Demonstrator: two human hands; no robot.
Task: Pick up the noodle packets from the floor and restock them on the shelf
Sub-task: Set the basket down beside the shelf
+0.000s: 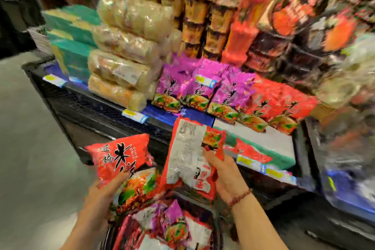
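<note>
My left hand (105,193) grips a red noodle packet (121,158) from below, its printed front facing me. My right hand (221,174) holds a second red noodle packet (188,156) upright, its silver back label toward me, just below the shelf edge. Beneath both hands lies a pile of red and purple noodle packets (172,227). On the shelf (162,116) ahead, purple noodle packets (194,87) and red noodle packets (280,103) stand in rows. The picture is blurred.
Clear bags of pale noodles (125,50) and green boxes (71,32) fill the shelf's left part. Cup noodles (203,16) are stacked behind. A white and green carton (261,144) sits on the lower right shelf. Grey floor (30,148) spreads to the left.
</note>
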